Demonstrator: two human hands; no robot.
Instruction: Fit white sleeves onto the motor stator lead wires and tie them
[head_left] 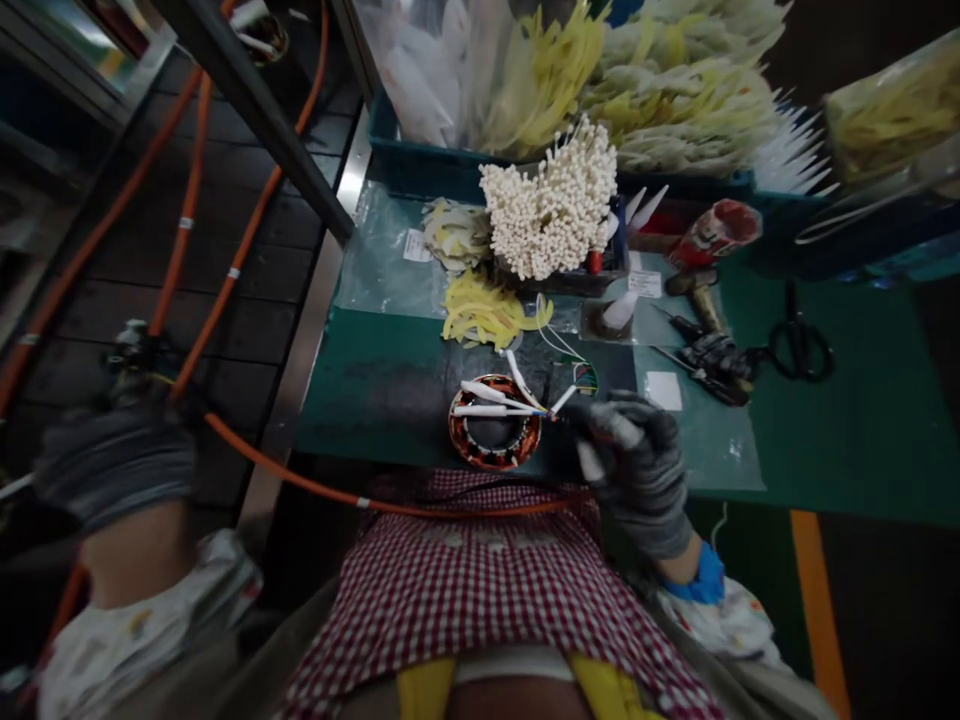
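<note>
A copper-wound motor stator lies flat on the dark green mat, with white sleeved leads running across its top. My right hand, in a grey coated glove, pinches those leads at the stator's right side. Far to the left, over the dark slatted floor, my left hand wears a matching glove. It grips a dark tool fed by an orange hose, which crosses in front of my checked apron.
A white bundle of tipped sleeves stands before a blue bin of pale yellow strips. Yellow strips lie beside it. Black scissors, pliers and a red can sit right. A metal bench edge runs along the left.
</note>
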